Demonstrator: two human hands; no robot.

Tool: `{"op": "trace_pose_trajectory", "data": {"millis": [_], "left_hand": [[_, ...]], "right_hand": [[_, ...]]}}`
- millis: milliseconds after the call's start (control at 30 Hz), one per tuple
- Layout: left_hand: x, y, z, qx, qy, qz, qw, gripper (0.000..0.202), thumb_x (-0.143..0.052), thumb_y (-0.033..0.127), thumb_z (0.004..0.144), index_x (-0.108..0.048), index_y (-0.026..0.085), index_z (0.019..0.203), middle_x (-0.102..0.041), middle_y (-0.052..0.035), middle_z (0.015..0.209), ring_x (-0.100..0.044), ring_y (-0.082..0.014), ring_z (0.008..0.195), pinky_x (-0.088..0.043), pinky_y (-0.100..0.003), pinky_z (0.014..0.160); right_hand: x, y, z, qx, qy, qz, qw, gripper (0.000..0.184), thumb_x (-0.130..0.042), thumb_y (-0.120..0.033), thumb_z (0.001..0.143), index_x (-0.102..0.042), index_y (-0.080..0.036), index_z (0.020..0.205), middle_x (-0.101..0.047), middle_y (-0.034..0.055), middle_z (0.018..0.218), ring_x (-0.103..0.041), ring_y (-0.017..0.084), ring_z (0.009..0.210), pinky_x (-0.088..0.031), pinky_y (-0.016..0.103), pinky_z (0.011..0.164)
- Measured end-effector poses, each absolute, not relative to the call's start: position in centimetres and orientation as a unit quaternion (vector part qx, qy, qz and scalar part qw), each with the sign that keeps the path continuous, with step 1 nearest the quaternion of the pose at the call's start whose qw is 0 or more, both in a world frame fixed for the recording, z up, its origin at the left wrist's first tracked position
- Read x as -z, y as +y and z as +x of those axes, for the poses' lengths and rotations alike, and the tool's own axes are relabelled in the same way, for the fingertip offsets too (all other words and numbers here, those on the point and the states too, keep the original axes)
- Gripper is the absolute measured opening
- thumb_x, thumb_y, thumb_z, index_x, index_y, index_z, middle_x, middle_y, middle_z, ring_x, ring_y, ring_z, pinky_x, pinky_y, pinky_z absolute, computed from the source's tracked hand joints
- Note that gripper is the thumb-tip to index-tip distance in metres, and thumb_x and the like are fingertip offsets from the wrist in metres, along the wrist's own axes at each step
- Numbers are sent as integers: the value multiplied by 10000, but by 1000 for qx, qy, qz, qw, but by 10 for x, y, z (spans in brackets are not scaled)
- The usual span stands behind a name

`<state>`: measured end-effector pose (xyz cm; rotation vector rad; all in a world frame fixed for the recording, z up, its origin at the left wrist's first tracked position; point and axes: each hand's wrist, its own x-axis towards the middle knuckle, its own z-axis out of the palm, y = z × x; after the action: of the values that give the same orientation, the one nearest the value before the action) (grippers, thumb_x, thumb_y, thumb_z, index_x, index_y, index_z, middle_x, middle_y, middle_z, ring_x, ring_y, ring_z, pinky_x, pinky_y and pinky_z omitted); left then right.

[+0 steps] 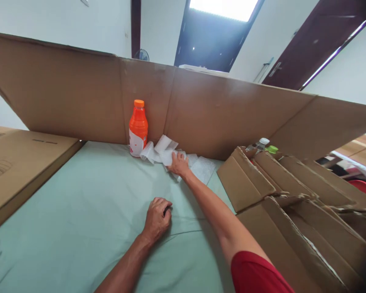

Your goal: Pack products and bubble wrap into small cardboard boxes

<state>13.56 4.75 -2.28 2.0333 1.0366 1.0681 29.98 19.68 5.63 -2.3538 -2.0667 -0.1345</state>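
My right hand reaches far forward and is closed on a crumpled piece of white wrapping foam lying on the pale green cloth. Just left of the foam stands an orange bottle with an orange cap and a white label, upright against a tall cardboard wall. My left hand rests on the cloth nearer to me, curled into a loose fist with nothing visible in it. A flat sheet of bubble wrap lies to the right of my right hand.
A flat cardboard box lies at the left edge of the cloth. An open cardboard box with raised flaps stands at the right; bottle tops, one white and one green, show behind it. Dark doors stand beyond the wall.
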Motion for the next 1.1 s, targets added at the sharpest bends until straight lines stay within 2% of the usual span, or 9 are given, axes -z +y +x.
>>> {"op": "trace_pose_trajectory", "data": {"millis": [133, 267, 433, 567, 667, 767, 867, 967, 1100], "left_hand": [[21, 47, 135, -405, 400, 765, 302, 236, -519, 71, 799, -697, 189, 899, -707, -76, 902, -606, -240, 943, -488, -394, 881], [21, 47, 135, -404, 401, 767, 297, 237, -518, 67, 799, -695, 190, 897, -710, -72, 897, -608, -235, 939, -491, -382, 875], [22, 48, 135, -401, 398, 771, 295, 242, -519, 66, 802, -699, 196, 897, -713, -67, 902, -608, -233, 941, -493, -380, 878], [25, 47, 132, -397, 398, 771, 299, 272, -519, 58, 784, -708, 188, 930, -719, -80, 934, -606, -249, 963, -485, -421, 912], [25, 48, 132, -398, 396, 772, 299, 281, -521, 61, 777, -708, 180, 949, -723, -82, 944, -611, -253, 959, -490, -428, 903], [24, 47, 132, -403, 397, 770, 296, 281, -515, 60, 777, -709, 180, 941, -726, -79, 940, -616, -252, 959, -493, -420, 894], [23, 46, 133, -407, 394, 770, 292, 249, -528, 71, 789, -711, 190, 911, -729, -67, 916, -621, -240, 946, -493, -400, 889], [23, 47, 135, -412, 395, 769, 289, 242, -539, 70, 787, -710, 189, 910, -730, -66, 920, -620, -239, 946, -491, -398, 888], [23, 47, 135, -414, 395, 768, 287, 259, -526, 55, 777, -706, 177, 918, -729, -74, 921, -616, -247, 948, -492, -409, 882]], "right_hand": [[-72, 177, 285, 64, -698, -713, 3, 804, -612, -550, 883, -332, -159, 1526, -293, 231, 1601, -317, 393, 1407, -265, 537, 1106], [-57, 168, 266, 37, -726, -686, -9, 738, -540, -628, 910, -394, -224, 1510, -332, 177, 1603, -337, 373, 1417, -340, 491, 1073], [-39, 176, 250, 20, -721, -693, -8, 713, -459, -613, 962, -405, -160, 1511, -259, 219, 1629, -194, 431, 1488, -230, 564, 1140], [-55, 185, 244, -33, -726, -686, -22, 750, -691, -622, 809, -540, -201, 1412, -410, 206, 1556, -357, 432, 1415, -344, 568, 1079], [-73, 177, 245, -59, -748, -660, 8, 783, -838, -570, 659, -604, -288, 1351, -472, 107, 1539, -436, 357, 1384, -368, 499, 1094], [-79, 145, 266, -36, -745, -661, 84, 593, -744, -485, 804, -596, -337, 1359, -425, 19, 1582, -396, 257, 1431, -312, 422, 1156], [-71, 109, 317, -4, -667, -729, 154, 411, -550, -319, 937, -621, -219, 1329, -468, 112, 1539, -422, 273, 1414, -332, 459, 1142], [-52, 88, 371, 14, -556, -807, 199, 444, -563, -293, 910, -618, -109, 1310, -520, 253, 1439, -493, 403, 1325, -398, 574, 1043], [-23, 83, 409, 22, -490, -832, 260, 338, -639, -365, 917, -671, -149, 1175, -629, 191, 1277, -582, 348, 1201, -442, 552, 1008]]}}
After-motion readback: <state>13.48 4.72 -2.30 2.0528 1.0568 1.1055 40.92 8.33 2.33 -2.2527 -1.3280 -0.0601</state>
